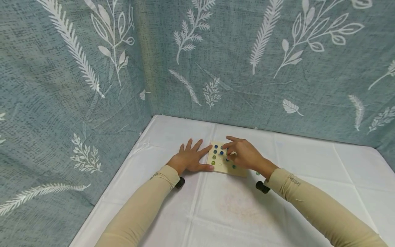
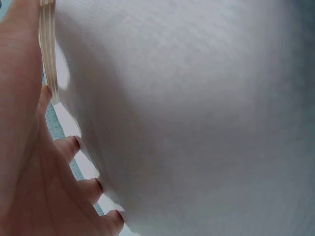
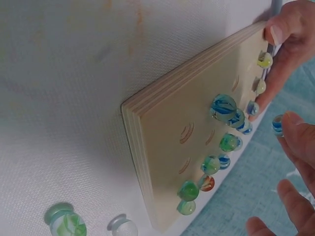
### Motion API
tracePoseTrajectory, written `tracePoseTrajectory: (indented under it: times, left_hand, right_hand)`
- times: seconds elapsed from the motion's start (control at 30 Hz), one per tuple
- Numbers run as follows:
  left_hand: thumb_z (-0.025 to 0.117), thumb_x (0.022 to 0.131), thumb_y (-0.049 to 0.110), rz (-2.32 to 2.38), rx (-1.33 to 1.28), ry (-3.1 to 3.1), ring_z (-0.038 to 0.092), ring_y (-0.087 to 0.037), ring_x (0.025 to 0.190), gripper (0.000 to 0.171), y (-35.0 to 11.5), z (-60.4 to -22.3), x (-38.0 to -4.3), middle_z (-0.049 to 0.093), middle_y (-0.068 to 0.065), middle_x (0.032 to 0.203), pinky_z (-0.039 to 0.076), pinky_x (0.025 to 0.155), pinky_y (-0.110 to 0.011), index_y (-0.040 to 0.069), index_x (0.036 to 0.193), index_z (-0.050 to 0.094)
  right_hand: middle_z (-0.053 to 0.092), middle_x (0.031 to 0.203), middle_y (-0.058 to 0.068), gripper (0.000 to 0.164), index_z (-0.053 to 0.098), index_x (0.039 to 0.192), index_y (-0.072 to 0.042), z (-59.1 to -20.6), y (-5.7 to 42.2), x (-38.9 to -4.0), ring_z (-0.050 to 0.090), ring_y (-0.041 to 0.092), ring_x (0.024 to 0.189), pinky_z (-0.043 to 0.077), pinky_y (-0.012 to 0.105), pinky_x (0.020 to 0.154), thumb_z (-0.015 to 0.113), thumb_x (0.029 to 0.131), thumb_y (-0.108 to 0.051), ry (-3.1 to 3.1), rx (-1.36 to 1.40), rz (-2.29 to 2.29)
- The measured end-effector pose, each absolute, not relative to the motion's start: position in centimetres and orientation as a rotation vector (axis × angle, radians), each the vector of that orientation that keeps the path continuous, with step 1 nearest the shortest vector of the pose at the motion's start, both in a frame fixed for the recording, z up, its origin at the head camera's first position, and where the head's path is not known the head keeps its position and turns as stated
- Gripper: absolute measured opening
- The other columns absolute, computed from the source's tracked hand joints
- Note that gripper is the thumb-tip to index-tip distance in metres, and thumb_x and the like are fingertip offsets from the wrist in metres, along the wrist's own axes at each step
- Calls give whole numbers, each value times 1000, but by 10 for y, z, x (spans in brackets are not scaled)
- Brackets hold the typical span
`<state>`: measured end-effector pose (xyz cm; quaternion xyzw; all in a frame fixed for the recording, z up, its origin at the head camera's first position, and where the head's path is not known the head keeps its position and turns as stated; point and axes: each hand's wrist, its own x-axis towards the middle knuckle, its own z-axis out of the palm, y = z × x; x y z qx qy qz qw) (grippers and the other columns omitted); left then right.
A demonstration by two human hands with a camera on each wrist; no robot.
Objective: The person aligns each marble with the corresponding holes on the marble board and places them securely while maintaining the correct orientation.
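Note:
A light wooden board [image 3: 165,125] with shallow round hollows lies on the white cloth. Several glass marbles sit on it, among them a large blue-swirled marble [image 3: 224,108], a green marble [image 3: 188,191] and an orange-red marble [image 3: 207,183]. My left hand [image 1: 192,159] rests with fingers spread, its thumb and forefinger touching the board's left side. Over the far part of the board, my right hand [image 1: 245,154] pinches a small blue-striped marble [image 3: 277,126] between thumb and finger, raised off the wood. In the head view that hand covers part of the board.
Off the board's right side, a green-swirled marble [image 3: 71,225] and a clear marble [image 3: 125,228] lie loose on the cloth. White cloth [image 1: 240,212] covers the table. Behind and to the left hangs a blue-green curtain [image 1: 234,96] with white leaf prints.

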<state>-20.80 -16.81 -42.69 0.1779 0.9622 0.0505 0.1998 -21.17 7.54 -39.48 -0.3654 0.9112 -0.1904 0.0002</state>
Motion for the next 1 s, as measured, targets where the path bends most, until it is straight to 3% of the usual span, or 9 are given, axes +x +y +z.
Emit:
tracePoseTrajectory:
  times: [1.0]
  left_hand:
    - [49, 96, 78, 147, 485, 2696, -1, -47, 163, 91, -168, -424, -205, 2, -7, 179, 12, 128, -69, 40, 168, 10]
  right_hand:
    - [74, 133, 10, 10, 83, 90, -8, -395, 68, -215, 48, 38, 148, 48, 56, 114, 75, 91, -2, 2865, -1182, -549]
